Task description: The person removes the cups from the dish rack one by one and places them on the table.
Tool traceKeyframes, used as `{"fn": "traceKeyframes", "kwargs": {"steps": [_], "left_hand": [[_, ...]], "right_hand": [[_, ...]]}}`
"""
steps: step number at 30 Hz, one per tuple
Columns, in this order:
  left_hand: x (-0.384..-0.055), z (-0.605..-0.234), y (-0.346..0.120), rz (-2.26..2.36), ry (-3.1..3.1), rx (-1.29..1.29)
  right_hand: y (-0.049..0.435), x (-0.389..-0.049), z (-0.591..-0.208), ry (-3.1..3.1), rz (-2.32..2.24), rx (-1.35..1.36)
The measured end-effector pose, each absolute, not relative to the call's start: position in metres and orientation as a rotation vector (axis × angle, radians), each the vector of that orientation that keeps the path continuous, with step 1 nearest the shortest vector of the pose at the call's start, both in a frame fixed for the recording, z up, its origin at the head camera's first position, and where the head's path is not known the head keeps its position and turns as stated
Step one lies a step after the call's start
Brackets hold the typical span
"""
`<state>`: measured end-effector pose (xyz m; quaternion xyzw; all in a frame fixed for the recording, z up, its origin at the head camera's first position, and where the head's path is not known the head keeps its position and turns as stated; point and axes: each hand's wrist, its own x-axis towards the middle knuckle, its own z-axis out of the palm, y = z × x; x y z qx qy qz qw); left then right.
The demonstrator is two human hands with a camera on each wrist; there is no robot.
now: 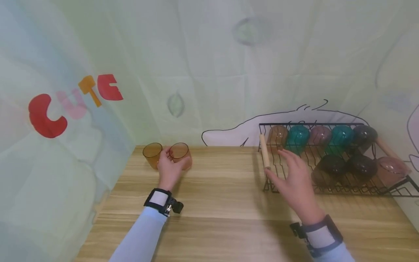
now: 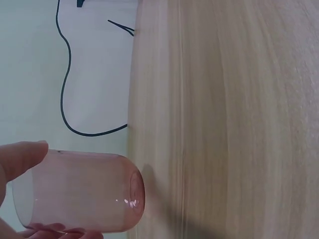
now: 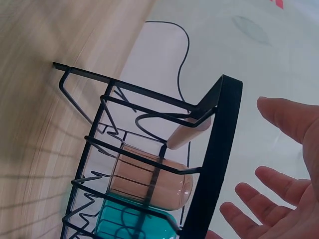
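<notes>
A pink glass (image 1: pixel 180 153) was held upright near the far left corner of the tabletop (image 1: pixel 216 207), close to the far edge. It was gripped by the left hand (image 1: pixel 170 170), with the thumb pressed to one side and the fingers (image 2: pixel 60 234) curved round the other. Whether its base was rested on the tabletop could not be told.

Just beside it, nearer the left edge, an amber glass (image 1: pixel 152 157) was stood upright, and the two were separated by the fingertips.

The right hand (image 1: pixel 296 182) was held well apart from the pink glass, towards the right edge, with nothing in its grasp. Its fingers were spread wide from the thumb, beside the left end of a black wire rack (image 3: pixel 220 149); whether the rack was touched could not be told.

The rack was set along the far edge at the far right corner, and a wooden handle (image 1: pixel 264 153) was fitted at its left end. In its back row a brown glass (image 1: pixel 278 138), seated bottom up, was followed rightward by glasses of teal, mauve, teal and dark grey. In the front row two dark glasses and a rosy glass (image 1: pixel 390 171) were placed.

Behind the far edge, a pale cloth (image 1: pixel 209 72) was hung, printed with black outlines; "CUTE" was lettered beyond the left edge.
</notes>
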<state>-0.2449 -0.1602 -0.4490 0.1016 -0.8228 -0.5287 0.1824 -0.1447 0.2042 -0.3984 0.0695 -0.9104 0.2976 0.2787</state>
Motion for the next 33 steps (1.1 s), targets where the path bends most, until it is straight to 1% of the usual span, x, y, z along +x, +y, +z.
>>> {"fn": "traceKeyframes", "kwargs": {"steps": [22,28,33], "left_hand": [[-0.254,-0.464,-0.168,-1.279,-2.423,0.328],[-0.248,-0.458,-0.166,-1.239,-2.449,0.334],[-0.239,-0.446,-0.163,-1.231,-2.464,0.284]], "right_hand": [[0.206,-0.145,-0.401,-2.460,0.795,0.180],[0.208,-0.145,-0.401,-2.479,0.805,0.167],[0.209,-0.145,-0.396,-2.501,0.791,0.150]]}}
